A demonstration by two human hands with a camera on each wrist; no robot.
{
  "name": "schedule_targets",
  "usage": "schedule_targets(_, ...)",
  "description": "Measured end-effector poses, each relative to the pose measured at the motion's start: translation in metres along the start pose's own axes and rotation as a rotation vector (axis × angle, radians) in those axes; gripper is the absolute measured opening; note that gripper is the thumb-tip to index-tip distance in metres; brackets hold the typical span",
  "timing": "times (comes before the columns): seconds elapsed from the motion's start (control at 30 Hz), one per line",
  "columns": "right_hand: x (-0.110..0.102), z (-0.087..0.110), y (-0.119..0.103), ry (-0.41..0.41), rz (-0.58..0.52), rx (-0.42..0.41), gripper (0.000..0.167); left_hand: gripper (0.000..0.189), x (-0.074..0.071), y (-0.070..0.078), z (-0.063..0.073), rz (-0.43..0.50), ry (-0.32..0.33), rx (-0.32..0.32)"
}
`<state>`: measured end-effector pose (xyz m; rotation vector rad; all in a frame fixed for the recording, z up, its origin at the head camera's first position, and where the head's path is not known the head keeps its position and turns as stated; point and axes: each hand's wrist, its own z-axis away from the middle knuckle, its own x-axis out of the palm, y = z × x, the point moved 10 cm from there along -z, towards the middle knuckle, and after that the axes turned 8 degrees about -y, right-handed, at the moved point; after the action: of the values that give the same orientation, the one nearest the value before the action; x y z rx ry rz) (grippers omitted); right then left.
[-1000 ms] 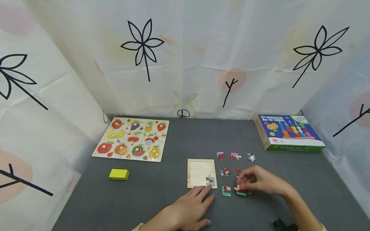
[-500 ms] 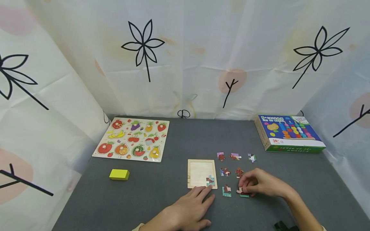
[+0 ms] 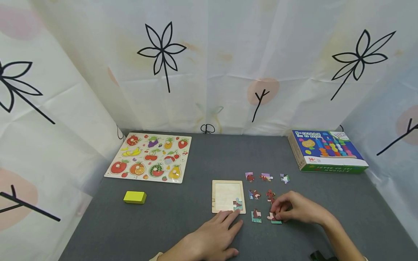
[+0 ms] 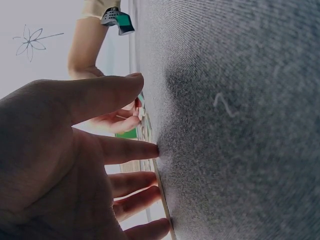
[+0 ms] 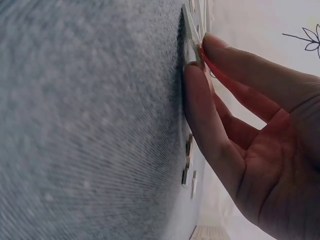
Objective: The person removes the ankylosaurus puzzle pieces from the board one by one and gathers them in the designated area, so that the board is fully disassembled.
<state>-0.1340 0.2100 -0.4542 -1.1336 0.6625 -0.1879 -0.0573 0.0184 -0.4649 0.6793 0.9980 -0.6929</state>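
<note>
My right hand (image 3: 298, 208) pinches a jigsaw puzzle piece (image 3: 276, 222), brown, pink and green, between thumb and fingers, low over the grey table. In the right wrist view that puzzle piece (image 5: 191, 51) is seen almost edge-on at the fingertips, slightly tilted. My left hand (image 3: 213, 233) lies with fingers extended, fingertips touching the near edge of a wooden puzzle tray (image 3: 213, 197). One puzzle piece (image 3: 237, 205) sits in the tray's near right corner. In the left wrist view, the left hand (image 4: 65, 150) has its thumb spread apart from the fingers.
Several loose pieces lie right of the tray, among them a brown one (image 3: 270, 195) and a green-edged one (image 3: 256, 216). A fruit board (image 3: 147, 156) and yellow block (image 3: 134, 197) are at left. A blue game box (image 3: 326, 150) stands at back right.
My right hand has shifted slightly right and toward me with the puzzle piece, uncovering more of the brown piece above it. The left hand has stayed in place.
</note>
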Motion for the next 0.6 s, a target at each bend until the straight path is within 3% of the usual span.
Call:
schedule_targets(0.27, -0.0057, 0.0026, 0.0003, 0.024, 0.044, 0.021, 0.01, 0.076, 0.0023, -0.0012, -0.0006, 0.033, -0.022, 0.005)
schedule_targets(0.6, -0.0081, -0.0026, -0.007, 0.079, 0.076, -0.01, 0.011, 0.075, 0.0008, -0.0006, -0.0001, 0.008, -0.006, 0.0)
